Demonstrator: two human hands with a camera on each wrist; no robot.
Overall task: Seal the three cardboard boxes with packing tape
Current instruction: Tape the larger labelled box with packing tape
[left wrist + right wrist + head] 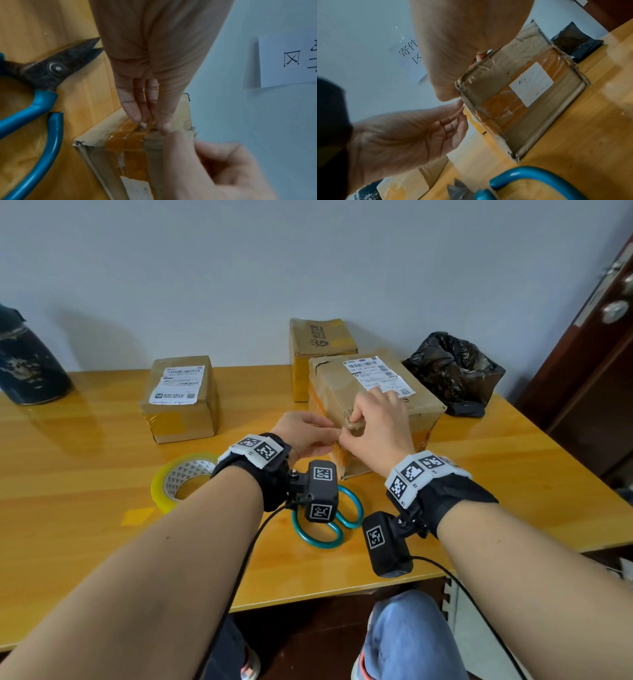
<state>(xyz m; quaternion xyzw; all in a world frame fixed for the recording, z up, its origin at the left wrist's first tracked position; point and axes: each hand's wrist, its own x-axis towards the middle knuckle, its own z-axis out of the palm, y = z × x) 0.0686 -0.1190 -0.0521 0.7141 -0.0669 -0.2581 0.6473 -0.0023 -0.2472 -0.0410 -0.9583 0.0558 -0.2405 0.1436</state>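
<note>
Both hands, left [303, 433] and right [375, 422], pinched a tape strip [145, 126] at the near box's [387, 402] top edge.

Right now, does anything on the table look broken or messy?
Yes. The big box under both hands is battered: its corners are torn and frayed, and its old tape is wrinkled and peeling at the edge where the left hand pinches it.

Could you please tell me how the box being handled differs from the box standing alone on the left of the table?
The handled box is clearly larger than the left box. Both the left hand and the right hand work at the handled box's near top edge, pinching tape there; nothing touches the left box. The handled box looks more torn and crumpled. Both are brown cardboard, carry white shipping labels on top and yellowish tape.
</note>
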